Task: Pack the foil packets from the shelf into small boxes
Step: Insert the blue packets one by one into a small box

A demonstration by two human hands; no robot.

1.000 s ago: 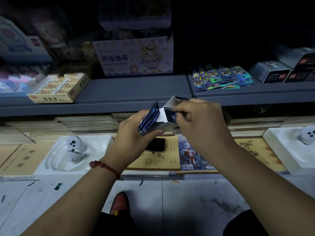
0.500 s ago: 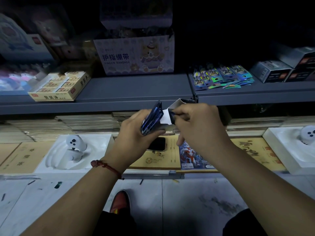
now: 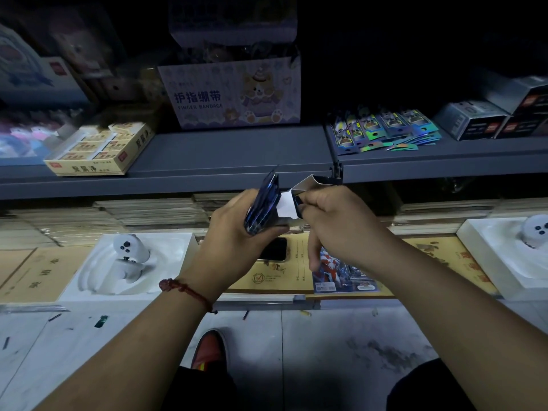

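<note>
My left hand (image 3: 234,232) grips a thin stack of dark blue foil packets (image 3: 262,207), standing on edge in front of the shelf. Just right of it, my right hand (image 3: 335,226) pinches a small silver box (image 3: 296,200) by its open end; the white inner flap faces the packets and another flap sticks up. Packets and box mouth are almost touching. More foil packets (image 3: 382,130) lie fanned on the grey shelf (image 3: 237,155) at the upper right, beside closed small grey boxes (image 3: 471,118).
A finger-bandage carton (image 3: 231,96) and a yellow eraser box (image 3: 100,149) stand on the shelf. Below lie a black phone (image 3: 274,249), notebooks, a picture card (image 3: 341,277) and two white trays with game controllers (image 3: 127,256). A red shoe (image 3: 209,351) shows on the floor.
Both hands have drifted slightly down and apart. The packet stack has tilted more upright, and the right hand has turned the box so its white flap shows.
</note>
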